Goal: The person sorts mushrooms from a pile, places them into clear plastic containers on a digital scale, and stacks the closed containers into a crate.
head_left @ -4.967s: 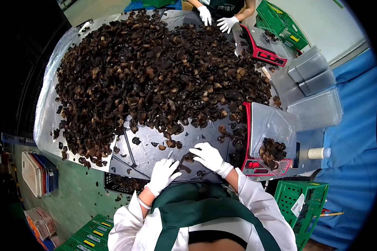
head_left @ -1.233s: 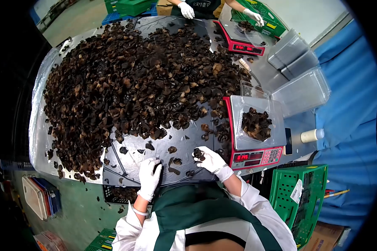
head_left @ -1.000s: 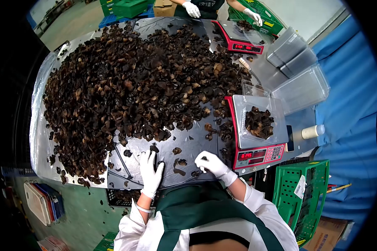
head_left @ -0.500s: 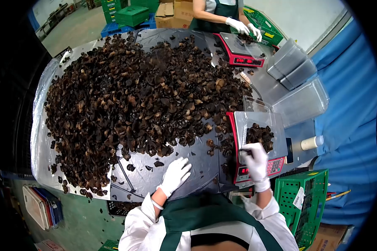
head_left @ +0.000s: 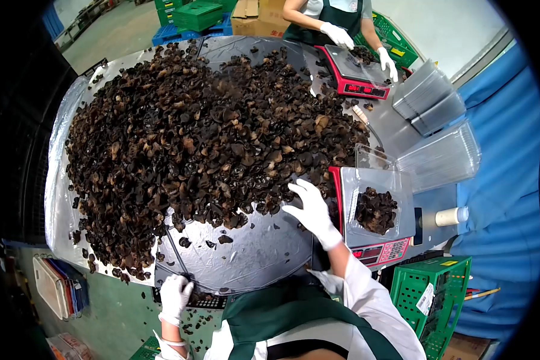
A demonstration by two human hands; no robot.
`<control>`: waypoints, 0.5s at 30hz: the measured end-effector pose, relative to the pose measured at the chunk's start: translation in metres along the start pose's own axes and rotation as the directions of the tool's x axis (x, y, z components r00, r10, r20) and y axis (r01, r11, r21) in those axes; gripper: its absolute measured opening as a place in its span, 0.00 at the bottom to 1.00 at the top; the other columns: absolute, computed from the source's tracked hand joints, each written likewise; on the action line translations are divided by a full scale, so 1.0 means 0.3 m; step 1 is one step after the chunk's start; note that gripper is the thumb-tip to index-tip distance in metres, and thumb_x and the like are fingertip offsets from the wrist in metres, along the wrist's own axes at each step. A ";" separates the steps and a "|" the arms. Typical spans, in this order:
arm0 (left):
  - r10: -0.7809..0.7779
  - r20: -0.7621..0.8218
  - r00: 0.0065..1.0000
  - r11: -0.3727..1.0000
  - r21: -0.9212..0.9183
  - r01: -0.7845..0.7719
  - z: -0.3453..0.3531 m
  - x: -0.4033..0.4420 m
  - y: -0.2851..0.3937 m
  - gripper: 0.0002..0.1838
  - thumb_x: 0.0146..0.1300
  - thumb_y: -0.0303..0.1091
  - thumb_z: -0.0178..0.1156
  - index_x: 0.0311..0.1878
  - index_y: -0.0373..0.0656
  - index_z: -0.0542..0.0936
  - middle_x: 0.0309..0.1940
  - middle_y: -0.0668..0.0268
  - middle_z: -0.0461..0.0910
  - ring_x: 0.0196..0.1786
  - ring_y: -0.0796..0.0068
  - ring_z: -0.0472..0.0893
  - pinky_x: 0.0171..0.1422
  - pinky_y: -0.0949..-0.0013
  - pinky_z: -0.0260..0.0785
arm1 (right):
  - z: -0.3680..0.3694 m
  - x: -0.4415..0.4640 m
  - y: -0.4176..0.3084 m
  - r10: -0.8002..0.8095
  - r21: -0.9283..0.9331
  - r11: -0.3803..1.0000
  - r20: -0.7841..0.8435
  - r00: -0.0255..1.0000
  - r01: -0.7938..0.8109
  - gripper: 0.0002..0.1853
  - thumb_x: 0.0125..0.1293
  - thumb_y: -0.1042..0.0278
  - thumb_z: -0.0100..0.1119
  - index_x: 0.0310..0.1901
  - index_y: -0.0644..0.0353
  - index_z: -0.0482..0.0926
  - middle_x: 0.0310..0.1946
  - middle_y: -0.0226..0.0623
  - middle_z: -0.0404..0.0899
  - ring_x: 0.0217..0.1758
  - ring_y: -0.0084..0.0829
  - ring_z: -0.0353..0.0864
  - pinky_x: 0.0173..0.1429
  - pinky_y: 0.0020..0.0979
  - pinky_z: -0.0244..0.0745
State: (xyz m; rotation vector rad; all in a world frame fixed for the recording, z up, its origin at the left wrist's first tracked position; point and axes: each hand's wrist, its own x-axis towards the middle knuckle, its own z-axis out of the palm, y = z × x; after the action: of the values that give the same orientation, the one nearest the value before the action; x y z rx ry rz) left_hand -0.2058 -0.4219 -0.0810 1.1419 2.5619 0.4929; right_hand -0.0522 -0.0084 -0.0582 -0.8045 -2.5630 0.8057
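Note:
A large heap of dried wood ear mushrooms (head_left: 192,132) covers most of the table. My right hand (head_left: 314,213), in a white glove, is open with fingers spread at the heap's right front edge, just left of the near red scale (head_left: 375,243). On that scale, a clear plastic tray (head_left: 366,180) holds a small mound of wood ear (head_left: 376,210). My left hand (head_left: 175,297), also gloved, hangs by the table's front edge above a black crate (head_left: 210,301). Its fingers are loosely bent, thumb apart, and no object shows in them.
Clear plastic containers (head_left: 441,156) are stacked to the right, near a white bottle (head_left: 452,216). Across the table, a co-worker's gloved hands (head_left: 337,35) are by another red scale (head_left: 360,90). Green crates (head_left: 429,294) stand at my right. Mushroom bits litter the floor.
My right hand has left the scale and moved left to the heap, its fingers spreading. The left hand has moved left and down from the tabletop to the edge. A co-worker's hands have spread apart.

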 end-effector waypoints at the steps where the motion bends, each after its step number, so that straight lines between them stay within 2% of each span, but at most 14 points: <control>1: -0.049 -0.101 0.994 0.998 0.024 0.052 0.000 0.003 0.003 0.10 0.55 0.35 0.67 0.29 0.42 0.75 0.26 0.60 0.73 0.34 0.56 0.75 0.39 0.56 0.67 | 0.083 0.042 0.057 -0.018 -0.148 0.989 -0.020 1.000 0.015 0.36 0.51 0.44 0.70 0.61 0.48 0.74 0.65 0.45 0.67 0.69 0.48 0.63 0.69 0.47 0.63; 3: -0.083 -0.273 0.958 0.996 -0.064 0.068 0.017 0.032 0.041 0.08 0.57 0.32 0.66 0.30 0.41 0.76 0.27 0.60 0.74 0.35 0.56 0.75 0.40 0.57 0.68 | 0.191 0.080 0.074 0.013 -0.278 0.961 0.062 0.998 0.005 0.38 0.47 0.38 0.69 0.60 0.46 0.75 0.64 0.43 0.68 0.67 0.48 0.64 0.66 0.49 0.65; 5: -0.125 -0.221 0.967 0.942 -0.332 0.045 -0.001 0.092 0.159 0.05 0.59 0.29 0.63 0.37 0.41 0.80 0.34 0.59 0.80 0.41 0.59 0.78 0.47 0.62 0.70 | 0.225 0.069 0.028 -0.135 -0.170 0.972 0.176 0.975 0.165 0.39 0.44 0.36 0.68 0.58 0.44 0.76 0.61 0.41 0.70 0.64 0.46 0.67 0.61 0.48 0.69; 6: -0.091 -0.218 0.972 0.925 -0.379 0.001 0.014 0.122 0.208 0.06 0.59 0.29 0.63 0.38 0.41 0.80 0.36 0.59 0.80 0.43 0.59 0.79 0.49 0.62 0.71 | 0.240 0.037 0.001 -0.272 -0.111 0.950 0.160 0.949 0.291 0.37 0.43 0.40 0.70 0.57 0.45 0.76 0.57 0.39 0.72 0.62 0.44 0.69 0.58 0.47 0.71; 7: -0.057 -0.213 0.975 0.904 -0.426 -0.040 0.037 0.148 0.247 0.07 0.59 0.29 0.63 0.40 0.41 0.81 0.38 0.58 0.81 0.45 0.58 0.79 0.52 0.62 0.71 | 0.246 0.004 -0.031 -0.280 -0.044 0.953 0.247 0.928 0.300 0.34 0.46 0.46 0.71 0.57 0.45 0.76 0.57 0.37 0.72 0.62 0.42 0.68 0.59 0.45 0.69; 9: 0.050 -0.222 0.974 0.906 -0.400 -0.138 0.103 0.186 0.291 0.09 0.59 0.30 0.63 0.42 0.41 0.81 0.42 0.58 0.81 0.48 0.57 0.79 0.56 0.62 0.70 | 0.219 -0.085 -0.093 -0.233 -0.042 0.963 0.375 0.897 0.268 0.32 0.48 0.52 0.70 0.58 0.43 0.76 0.57 0.40 0.72 0.61 0.43 0.69 0.62 0.45 0.66; 11: 0.075 -0.236 0.969 0.898 -0.407 -0.169 0.142 0.203 0.326 0.10 0.58 0.31 0.64 0.43 0.41 0.81 0.44 0.57 0.81 0.50 0.57 0.79 0.58 0.62 0.70 | 0.189 -0.160 -0.105 -0.326 -0.014 0.929 0.445 0.834 0.371 0.31 0.51 0.55 0.69 0.60 0.43 0.75 0.58 0.40 0.71 0.63 0.43 0.68 0.64 0.45 0.64; 12: 0.085 -0.246 0.966 0.896 -0.404 -0.182 0.150 0.211 0.335 0.10 0.58 0.30 0.64 0.43 0.41 0.81 0.44 0.57 0.81 0.50 0.57 0.78 0.57 0.61 0.70 | 0.159 -0.186 -0.111 -0.355 0.022 0.921 0.455 0.816 0.388 0.29 0.54 0.58 0.68 0.61 0.43 0.76 0.63 0.42 0.69 0.66 0.44 0.66 0.67 0.44 0.62; 13: 0.098 -0.252 0.963 0.896 -0.399 -0.196 0.153 0.218 0.340 0.10 0.57 0.30 0.64 0.43 0.41 0.81 0.44 0.57 0.81 0.50 0.57 0.78 0.57 0.61 0.70 | 0.138 -0.201 -0.093 -0.352 0.028 0.923 0.461 0.815 0.383 0.29 0.54 0.58 0.68 0.61 0.43 0.76 0.63 0.42 0.69 0.66 0.44 0.66 0.67 0.44 0.62; 15: 0.103 -0.262 0.960 0.901 -0.383 -0.202 0.154 0.229 0.344 0.10 0.57 0.30 0.64 0.43 0.41 0.81 0.44 0.57 0.81 0.50 0.57 0.78 0.57 0.61 0.70 | 0.087 -0.215 -0.047 -0.377 0.238 0.917 0.252 0.891 0.320 0.26 0.56 0.61 0.65 0.59 0.45 0.77 0.66 0.43 0.66 0.69 0.45 0.64 0.71 0.41 0.61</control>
State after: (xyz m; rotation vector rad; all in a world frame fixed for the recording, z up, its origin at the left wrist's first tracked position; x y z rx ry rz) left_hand -0.1637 -0.2965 -0.0876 1.1887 2.3926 1.2055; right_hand -0.0195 -0.0680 -0.0791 -0.1574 -2.7099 1.0947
